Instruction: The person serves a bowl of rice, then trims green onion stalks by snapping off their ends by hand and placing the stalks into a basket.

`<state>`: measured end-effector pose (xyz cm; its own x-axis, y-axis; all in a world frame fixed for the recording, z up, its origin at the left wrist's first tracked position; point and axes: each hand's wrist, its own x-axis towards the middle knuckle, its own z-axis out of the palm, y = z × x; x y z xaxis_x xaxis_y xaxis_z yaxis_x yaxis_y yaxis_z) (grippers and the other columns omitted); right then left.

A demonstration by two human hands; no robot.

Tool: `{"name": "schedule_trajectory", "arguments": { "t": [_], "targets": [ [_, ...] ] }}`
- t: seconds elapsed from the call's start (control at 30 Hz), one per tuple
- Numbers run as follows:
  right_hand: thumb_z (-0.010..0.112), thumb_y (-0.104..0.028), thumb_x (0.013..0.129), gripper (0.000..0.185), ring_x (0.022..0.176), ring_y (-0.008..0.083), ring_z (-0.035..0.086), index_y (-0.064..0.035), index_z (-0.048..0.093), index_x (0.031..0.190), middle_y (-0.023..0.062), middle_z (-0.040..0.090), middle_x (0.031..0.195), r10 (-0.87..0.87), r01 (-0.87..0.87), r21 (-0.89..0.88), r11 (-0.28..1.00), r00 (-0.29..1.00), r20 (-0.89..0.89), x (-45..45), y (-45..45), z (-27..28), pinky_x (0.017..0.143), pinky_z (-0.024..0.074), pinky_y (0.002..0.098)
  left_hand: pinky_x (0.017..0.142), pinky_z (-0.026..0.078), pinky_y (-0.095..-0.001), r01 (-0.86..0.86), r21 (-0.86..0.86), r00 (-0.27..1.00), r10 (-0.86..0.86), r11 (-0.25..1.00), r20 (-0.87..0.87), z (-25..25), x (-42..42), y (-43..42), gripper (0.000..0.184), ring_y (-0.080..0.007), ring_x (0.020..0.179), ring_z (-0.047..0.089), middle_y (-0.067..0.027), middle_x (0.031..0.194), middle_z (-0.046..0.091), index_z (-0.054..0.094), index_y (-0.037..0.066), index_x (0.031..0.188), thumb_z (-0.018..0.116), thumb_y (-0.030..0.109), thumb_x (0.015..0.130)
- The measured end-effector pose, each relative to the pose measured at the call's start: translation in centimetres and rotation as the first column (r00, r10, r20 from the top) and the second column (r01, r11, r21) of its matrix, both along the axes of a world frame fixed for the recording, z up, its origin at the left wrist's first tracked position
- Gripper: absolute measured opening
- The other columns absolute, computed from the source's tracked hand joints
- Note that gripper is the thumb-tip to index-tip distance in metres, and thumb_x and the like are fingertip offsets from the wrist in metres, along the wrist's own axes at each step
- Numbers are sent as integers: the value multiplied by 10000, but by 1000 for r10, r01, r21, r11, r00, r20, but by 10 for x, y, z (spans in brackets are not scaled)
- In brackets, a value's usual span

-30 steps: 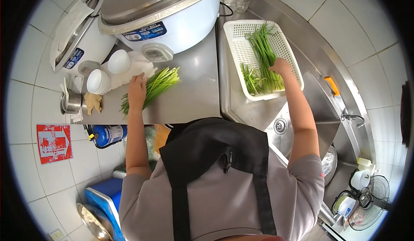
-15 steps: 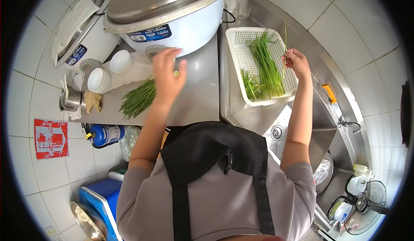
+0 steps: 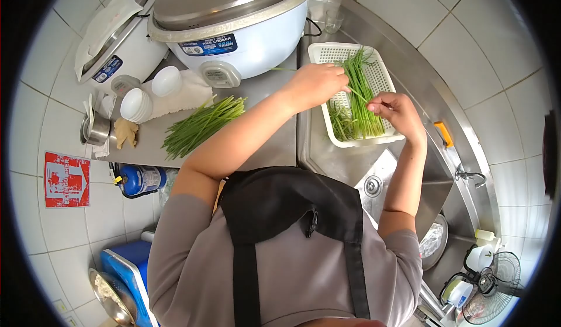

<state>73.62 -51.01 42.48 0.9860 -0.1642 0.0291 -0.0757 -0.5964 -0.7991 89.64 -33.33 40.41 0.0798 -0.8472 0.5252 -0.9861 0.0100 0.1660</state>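
At two o'clock, over the basket (image 3: 318, 52), the right hand (image 3: 402, 115) pinches a green stalk (image 3: 358, 95) nearly closed; the left hand (image 3: 318, 86) seems likewise. Handling so thin a stalk calls for light fingertips.

Up at eleven o'clock, I can read "HEAVY DUTY RICE COOKER" on the blue rectangular label (image 3: 208, 45) of the big pale round cooker with a steel lid (image 3: 257, 42). Over at nine, the red-and-white wall sign with an arrow (image 3: 67, 180) says "EXTINGUISHER", running sideways. The blue label on the smaller white cooker (image 3: 133, 51), at ten, is too small to read.
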Motion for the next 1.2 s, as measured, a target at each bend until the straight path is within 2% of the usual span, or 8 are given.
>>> {"name": "schedule_trajectory", "arguments": {
  "t": [0.17, 0.37, 0.47, 0.7, 0.83, 0.97, 1.03, 1.2],
  "targets": [
    [623, -97, 812, 115, 598, 75, 479, 17, 609, 802, 20, 573, 655, -38, 58, -81, 995, 972, 234, 1, -1, -9, 569, 398, 228, 605, 458, -382, 3, 28, 990, 2, 1000, -142, -2, -1, 8, 228, -275, 760, 587, -54, 768, 602, 584, 63, 738, 553, 272, 823],
    [539, -120, 882, 137, 616, 85, 508, 3, 597, 871, 36, 576, 734, -597, 84, 733, 675, 646, 475, 26, -8, -31, 545, 447, 226, 519, 396, -269, 119, -131, 673, -177, 984, -718, -28, 1, -7, 268, -123, 588, 510, 2, 578, 496, 609, 57, 887, 477, 289, 916],
    [476, -94, 896, 195, 579, 88, 492, -16, 526, 1068, 38, 571, 761, -435, 136, 657, 741, 843, 316, 34, 23, -42, 511, 430, 221, 456, 272, -193, 95, -126, 88, -135, 987, -987, 9, -4, 2, 364, -24, 522, 322, 70, 584, 375, 599, 34, 892, 448, 363, 932],
    [517, -192, 894, 177, 474, 28, 309, -46, 618, 899, -77, 404, 570, -24, -78, 662, 745, 989, 144, 53, 81, -71, 448, 246, 182, 449, 193, -169, -10, -377, -155, -374, 926, -915, 18, -3, 4, 402, -17, 524, 240, 75, 626, 312, 552, 12, 951, 442, 398, 925],
    [535, -124, 863, 135, 462, 59, 348, -32, 616, 805, -42, 430, 556, -283, -83, 918, 387, 937, 204, 59, 61, -66, 436, 260, 204, 453, 192, -170, -112, -555, -136, -566, 825, -813, 29, -7, 25, 394, -25, 535, 246, 68, 625, 315, 553, 10, 944, 433, 385, 928],
    [538, -184, 868, 183, 511, 47, 376, -42, 648, 833, -32, 466, 575, -409, 227, 653, 722, 902, 138, 60, 18, -88, 471, 292, 201, 462, 213, -172, -128, -590, 145, -573, 797, -807, 45, 9, 81, 408, -21, 529, 257, 60, 625, 352, 585, -12, 950, 425, 363, 939],
    [561, -229, 861, 236, 674, 142, 520, -24, 654, 930, 29, 571, 696, -282, 284, 79, 956, 959, -28, 52, 5, -98, 654, 413, 265, 464, 204, -168, -201, -502, 221, -460, 841, -860, 44, 20, 121, 379, -17, 526, 257, 60, 626, 355, 594, -14, 958, 424, 325, 947],
    [561, -333, 863, 393, 990, 242, 520, -1, 607, 1067, 155, 548, 1043, 18, -23, -47, 999, 994, -109, 30, -12, -150, 876, 383, 317, 638, 416, -266, -496, 112, 580, 425, 861, -696, -24, 65, 216, 298, -148, 683, 523, -46, 743, 552, 597, 17, 1058, 441, 235, 927]
  ]
}}
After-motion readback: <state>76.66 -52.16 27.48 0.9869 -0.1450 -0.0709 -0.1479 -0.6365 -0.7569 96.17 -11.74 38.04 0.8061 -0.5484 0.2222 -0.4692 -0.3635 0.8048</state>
